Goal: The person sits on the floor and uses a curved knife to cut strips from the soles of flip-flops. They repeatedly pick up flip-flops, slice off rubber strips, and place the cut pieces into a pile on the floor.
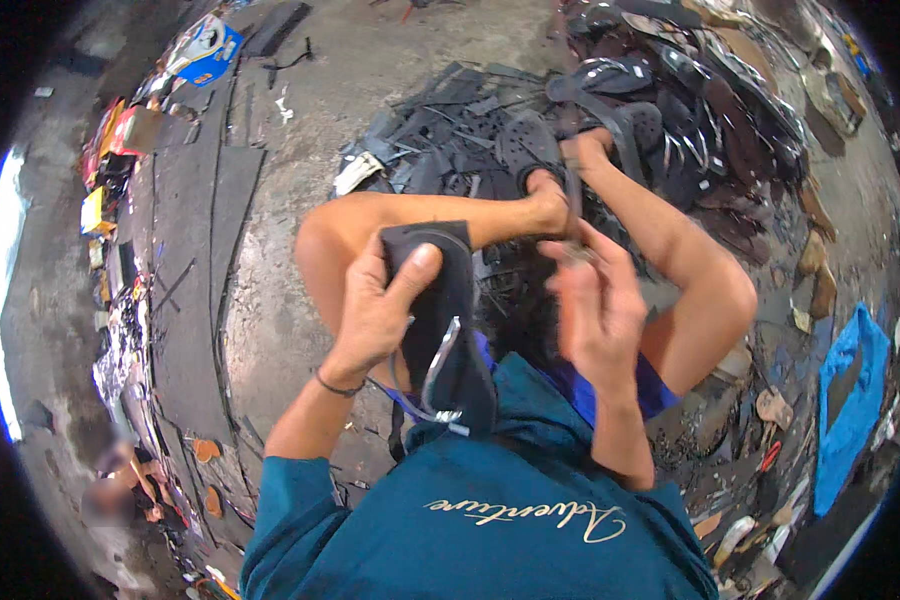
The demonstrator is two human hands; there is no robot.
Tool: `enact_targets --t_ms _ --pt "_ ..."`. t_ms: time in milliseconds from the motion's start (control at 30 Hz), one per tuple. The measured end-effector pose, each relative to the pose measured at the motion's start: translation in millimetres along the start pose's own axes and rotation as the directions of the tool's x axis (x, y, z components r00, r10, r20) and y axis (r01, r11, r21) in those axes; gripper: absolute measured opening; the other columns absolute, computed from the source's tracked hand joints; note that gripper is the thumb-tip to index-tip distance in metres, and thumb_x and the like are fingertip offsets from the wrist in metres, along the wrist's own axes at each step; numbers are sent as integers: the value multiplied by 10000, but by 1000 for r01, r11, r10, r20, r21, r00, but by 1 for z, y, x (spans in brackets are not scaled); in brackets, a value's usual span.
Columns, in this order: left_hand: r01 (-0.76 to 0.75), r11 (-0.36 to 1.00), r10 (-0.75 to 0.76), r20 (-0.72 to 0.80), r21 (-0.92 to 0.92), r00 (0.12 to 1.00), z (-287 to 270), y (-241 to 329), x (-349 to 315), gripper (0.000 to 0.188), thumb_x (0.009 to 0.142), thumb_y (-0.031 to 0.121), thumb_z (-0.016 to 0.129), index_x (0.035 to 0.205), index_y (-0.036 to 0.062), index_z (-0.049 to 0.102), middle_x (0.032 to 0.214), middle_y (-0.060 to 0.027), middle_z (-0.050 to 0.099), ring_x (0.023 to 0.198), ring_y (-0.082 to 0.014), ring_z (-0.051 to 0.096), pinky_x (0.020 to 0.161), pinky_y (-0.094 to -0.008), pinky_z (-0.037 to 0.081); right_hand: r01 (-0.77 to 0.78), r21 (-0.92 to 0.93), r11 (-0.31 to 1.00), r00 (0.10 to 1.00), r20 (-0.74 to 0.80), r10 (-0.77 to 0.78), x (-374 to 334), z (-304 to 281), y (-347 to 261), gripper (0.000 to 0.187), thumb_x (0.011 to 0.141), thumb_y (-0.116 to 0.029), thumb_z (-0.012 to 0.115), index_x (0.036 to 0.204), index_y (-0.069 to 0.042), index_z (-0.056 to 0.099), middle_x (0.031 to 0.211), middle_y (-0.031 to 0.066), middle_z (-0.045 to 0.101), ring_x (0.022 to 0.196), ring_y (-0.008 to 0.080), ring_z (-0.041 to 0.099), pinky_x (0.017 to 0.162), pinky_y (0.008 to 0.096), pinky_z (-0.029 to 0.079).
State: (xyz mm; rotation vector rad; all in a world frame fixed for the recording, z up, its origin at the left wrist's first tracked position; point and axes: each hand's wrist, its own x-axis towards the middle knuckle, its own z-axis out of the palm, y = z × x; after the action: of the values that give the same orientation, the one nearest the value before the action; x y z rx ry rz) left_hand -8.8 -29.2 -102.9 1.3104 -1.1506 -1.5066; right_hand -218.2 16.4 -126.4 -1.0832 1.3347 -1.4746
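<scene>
My left hand (380, 310) grips a black sandal (438, 290) above my lap, its thumb pressed flat on the upper face. The sandal is long and dark, with a shiny silver edge along one strap and a thin dark strip curving around its side. My right hand (600, 310) is raised to the right of the sandal, apart from it. Its fingers are bent together around something small, blurred by motion. A narrow dark strip seems to run upward from these fingertips. I cannot make out what the right hand holds.
Beyond my bent legs lies a pile of black rubber offcuts (420, 130). Many dark sandals (690, 130) are heaped at the far right. Long dark rubber sheets (185, 290) stretch along the left. A blue cut sheet (850, 400) and red-handled scissors (770, 456) lie at right.
</scene>
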Motion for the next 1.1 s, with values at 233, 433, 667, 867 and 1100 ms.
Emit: enact_targets --t_ms 233,433,667,867,1100 --pt "50 999 -50 -35 4 998 -33 30 -23 325 982 265 561 1171 1 566 999 -41 662 849 -88 640 769 -236 523 313 -319 895 914 356 -193 -67 -40 37 338 789 -116 752 1097 -5 663 890 115 680 593 170 550 539 287 462" --pt "59 998 -57 64 -26 996 -43 20 -34 329 988 258 549 1199 6 537 1061 -23 632 942 -61 577 838 -234 476 290 -323 901 901 410 -143 -71 -54 39 293 796 -184 764 1013 1 695 856 126 694 552 171 573 506 283 473" --pt "94 993 -75 210 -78 975 -43 21 -37 259 946 185 616 1131 7 583 1019 -7 621 924 -64 558 803 -227 453 407 -461 789 844 519 -132 -23 -59 -27 337 771 -191 776 1048 -18 691 889 125 693 620 226 625 558 303 499" --pt "12 1000 -17 307 18 952 -32 30 -33 227 917 163 654 1072 -3 638 995 -29 627 941 -107 583 835 -277 464 361 -466 808 785 619 6 10 -46 -72 272 809 -198 743 1019 -34 691 805 106 679 620 254 639 564 336 512" --pt "59 997 -72 379 46 923 -19 35 -35 299 896 193 690 1114 1 619 1021 -36 633 968 -109 576 853 -285 461 406 -390 826 714 699 -21 34 -24 -89 257 823 -187 724 1017 -21 691 726 120 648 599 275 623 557 347 491"
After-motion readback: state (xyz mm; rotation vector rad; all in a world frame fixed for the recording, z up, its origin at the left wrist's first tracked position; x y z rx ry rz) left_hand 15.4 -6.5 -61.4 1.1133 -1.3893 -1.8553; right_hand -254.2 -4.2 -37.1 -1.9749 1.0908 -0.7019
